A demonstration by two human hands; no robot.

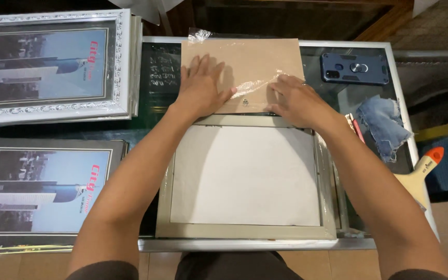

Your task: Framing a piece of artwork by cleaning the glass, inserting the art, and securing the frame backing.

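A brown backing board (255, 62) in clear plastic wrap lies flat at the far side of the glass table. My left hand (201, 85) presses flat on its left part, fingers spread. My right hand (296, 101) rests on its lower right corner, fingers on the crinkled plastic. Just in front of the board lies a picture frame (245, 231) face down, with a white sheet (245, 176) inside it. Both forearms reach over the frame.
Two stacks of framed pictures lie at the left: white ornate frames (53, 67) at the back, dark frames (42, 192) nearer. At the right are a blue phone case (356, 68), a denim scrap (385, 124), a pencil (358, 129) and a brush with an orange tip (421, 173).
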